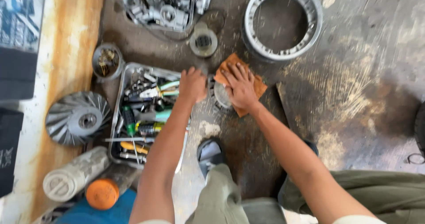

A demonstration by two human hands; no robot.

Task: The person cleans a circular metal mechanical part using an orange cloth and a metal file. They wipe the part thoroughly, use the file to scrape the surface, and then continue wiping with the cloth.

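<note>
My right hand presses flat on an orange-brown rag, which covers a round toothed metal part lying on the stained concrete floor. My left hand is closed around the left edge of that same metal part, next to the tool tray. Most of the part is hidden under the rag and my hands.
A metal tray full of screwdrivers and pliers lies left of my hands. A large metal ring, an engine assembly, a round cap, a small bowl of screws, a finned pulley disc and two cans lie around. My shoe is below.
</note>
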